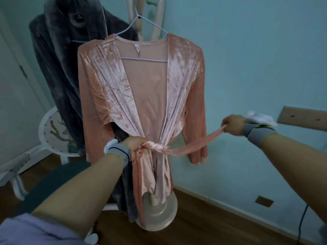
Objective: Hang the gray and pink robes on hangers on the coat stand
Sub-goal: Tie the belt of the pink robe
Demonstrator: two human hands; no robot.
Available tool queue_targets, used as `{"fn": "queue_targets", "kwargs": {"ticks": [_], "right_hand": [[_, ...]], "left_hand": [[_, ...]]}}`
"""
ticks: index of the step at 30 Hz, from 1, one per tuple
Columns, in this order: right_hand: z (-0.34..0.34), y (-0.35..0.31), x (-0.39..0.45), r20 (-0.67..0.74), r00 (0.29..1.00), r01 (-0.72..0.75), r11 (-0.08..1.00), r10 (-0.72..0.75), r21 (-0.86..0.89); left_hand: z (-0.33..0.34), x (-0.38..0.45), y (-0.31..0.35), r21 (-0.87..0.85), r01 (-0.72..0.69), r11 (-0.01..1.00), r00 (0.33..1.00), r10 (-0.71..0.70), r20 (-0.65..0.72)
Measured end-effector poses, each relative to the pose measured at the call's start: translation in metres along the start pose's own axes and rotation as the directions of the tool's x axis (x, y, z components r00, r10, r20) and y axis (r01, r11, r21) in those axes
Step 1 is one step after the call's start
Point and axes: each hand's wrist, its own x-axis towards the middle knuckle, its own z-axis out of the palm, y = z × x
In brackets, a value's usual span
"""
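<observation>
Tying off the belt now, that's the step in hand. Both robes look hung already: the gray robe [58, 68] on its hanger at the left of the stand [157, 207], the pink robe [141, 89] in front on a pale hanger [143, 59], hooked near the stand's top.

The left hand [134, 145] is clenched on the belt [191, 144] right at the waist, just beside the knot [158, 147]. From there the belt runs taut, rising to the right, where the right hand [232, 125] pinches its end well out from the robe.

Next move, I'd judge: a steady pull to snug the knot, gently, since a hard tug could swing the robe or slip it off the hanger. Then let go with both hands.

Hard to read: the gray robe's hook and the stand's top are cut off by the upper edge. The stand's pole is hidden behind the pink cloth; only the base shows. Whether the knot is single or double, I can't tell. The left fingers are buried in fabric.
</observation>
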Motion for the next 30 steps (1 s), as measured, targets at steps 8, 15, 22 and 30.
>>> {"fn": "queue_targets", "kwargs": {"ticks": [8, 15, 22, 30], "right_hand": [[0.085, -0.092, -0.020, 0.416, 0.817, 0.278, 0.905, -0.399, 0.324], [0.109, -0.134, -0.023, 0.280, 0.857, -0.119, 0.362, -0.433, 0.925], [0.089, -0.121, -0.014, 0.323, 0.795, -0.268, 0.181, -0.513, 0.946], [0.059, -0.081, 0.021, 0.012, 0.933, 0.354, 0.925, -0.359, 0.140]], "left_hand": [[0.023, -0.026, 0.010, -0.121, 0.017, 0.993, 0.985, 0.004, 0.173], [0.025, -0.046, 0.010, -0.110, 0.060, 0.992, 0.966, -0.030, 0.257], [0.011, -0.041, 0.002, -0.090, 0.036, 0.995, 0.989, -0.022, 0.147], [-0.008, -0.014, -0.001, 0.486, -0.146, 0.862, 0.989, 0.140, 0.050]]}}
